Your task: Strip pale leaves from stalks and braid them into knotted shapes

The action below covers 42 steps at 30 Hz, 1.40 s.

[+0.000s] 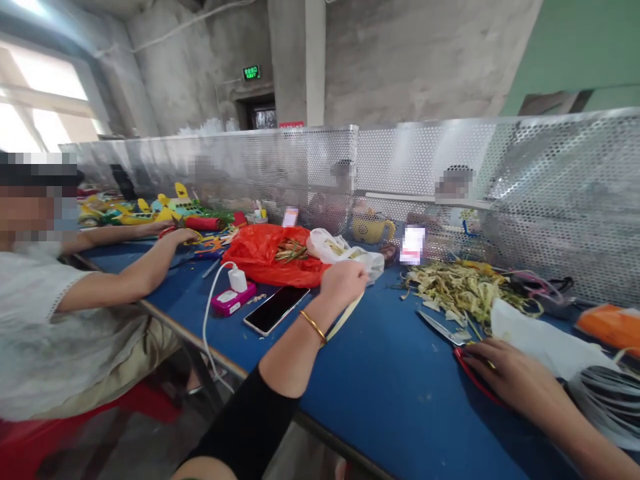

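My left hand (345,283) is closed in front of a clear plastic bag (373,265), its fingers pinched. A long pale flat strip (346,319) that looks like dried leaf trails from it, back under my wrist. My right hand (515,377) rests low over the table with its fingers round the red handles of a pair of scissors (440,327). The metal blades point away to the left. Just beyond them lies a heap of dried pale-green and yellow leaf strips (450,290). A white sheet or bag (540,337) is beside my right hand.
On the blue table (370,393) are a red plastic bag (265,250), a phone (277,310), and a pink power strip (233,299) with a white charger and cable. A perforated metal divider (400,157) runs behind. To the left, a seated co-worker (60,313) handles scissors.
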Each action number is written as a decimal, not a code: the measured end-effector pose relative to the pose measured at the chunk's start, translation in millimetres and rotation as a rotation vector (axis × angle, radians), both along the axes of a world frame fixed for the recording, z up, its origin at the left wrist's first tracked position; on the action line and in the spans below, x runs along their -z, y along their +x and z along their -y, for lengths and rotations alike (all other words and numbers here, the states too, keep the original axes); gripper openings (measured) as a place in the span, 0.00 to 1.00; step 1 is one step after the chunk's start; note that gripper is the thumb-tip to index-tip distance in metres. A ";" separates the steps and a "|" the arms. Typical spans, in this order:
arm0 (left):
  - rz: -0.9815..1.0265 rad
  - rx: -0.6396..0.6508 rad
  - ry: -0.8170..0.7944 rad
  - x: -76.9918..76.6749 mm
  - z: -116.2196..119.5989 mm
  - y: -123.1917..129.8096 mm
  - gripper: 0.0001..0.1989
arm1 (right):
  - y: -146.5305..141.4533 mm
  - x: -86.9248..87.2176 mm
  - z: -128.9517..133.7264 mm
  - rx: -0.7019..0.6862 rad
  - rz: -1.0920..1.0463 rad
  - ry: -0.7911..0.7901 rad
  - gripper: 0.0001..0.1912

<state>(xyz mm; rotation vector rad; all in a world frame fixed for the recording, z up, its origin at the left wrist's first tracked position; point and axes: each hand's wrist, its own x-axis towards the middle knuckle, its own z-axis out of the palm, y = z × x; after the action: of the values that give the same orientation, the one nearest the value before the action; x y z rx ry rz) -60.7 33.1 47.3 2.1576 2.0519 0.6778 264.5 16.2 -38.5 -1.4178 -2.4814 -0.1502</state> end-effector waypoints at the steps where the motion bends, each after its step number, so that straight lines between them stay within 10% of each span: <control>1: -0.024 -0.017 -0.027 2.4 -1.8 -8.0 0.11 | -0.6 -0.4 0.2 0.007 0.005 0.002 0.19; 9: -0.128 -0.039 -0.160 50.7 -10.5 -7.5 0.03 | -3.3 -2.2 4.4 0.039 -0.043 -0.010 0.17; 17: -0.026 0.329 0.019 17.9 2.3 35.2 0.10 | -45.8 -29.0 9.7 0.068 -0.521 0.159 0.18; 23: -0.016 0.595 0.232 34.1 -3.4 54.6 0.11 | -90.3 -40.1 1.9 0.062 -0.649 -0.100 0.05; 28: 0.383 0.284 0.601 52.2 -6.5 60.6 0.11 | -91.2 -10.2 -10.4 0.182 -0.847 -0.189 0.13; 31: 0.810 0.141 0.311 58.9 -6.9 70.1 0.08 | -88.1 -3.1 -9.9 0.177 -0.959 -0.284 0.14; 35: 1.216 0.305 -0.256 66.7 -6.0 81.4 0.06 | -94.2 -4.5 -2.3 0.126 -1.051 -0.405 0.16; 42: 0.895 0.394 -0.102 73.2 -7.5 78.9 0.07 | -100.4 -5.7 4.7 0.079 -1.107 -0.580 0.18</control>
<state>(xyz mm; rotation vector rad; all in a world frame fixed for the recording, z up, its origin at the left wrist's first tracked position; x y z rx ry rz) 18.2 40.7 -25.9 1.6461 1.1366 1.1560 164.1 11.4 -32.8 -1.2368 -1.5505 1.1015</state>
